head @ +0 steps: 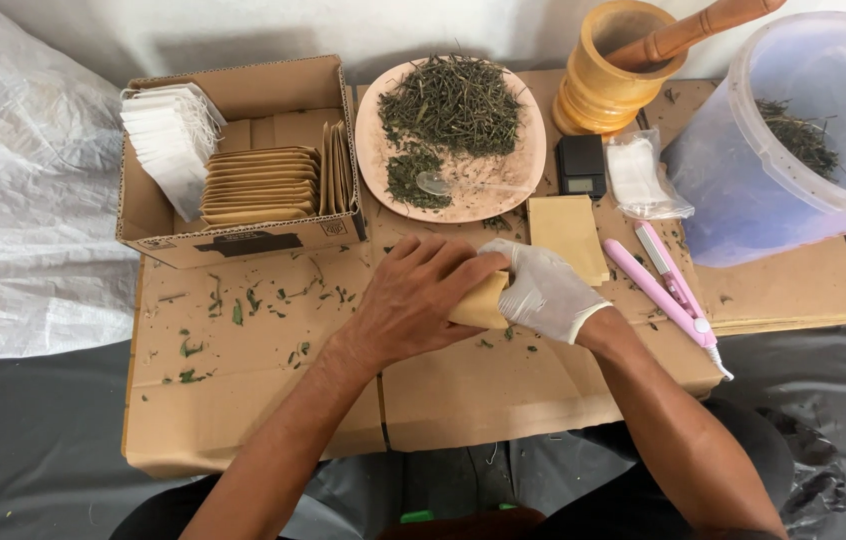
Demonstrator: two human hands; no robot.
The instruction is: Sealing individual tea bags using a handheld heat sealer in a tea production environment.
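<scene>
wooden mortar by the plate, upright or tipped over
Upright: the wooden mortar stands on its base on the cardboard, mouth up, with the pestle leaning inside it.
</scene>
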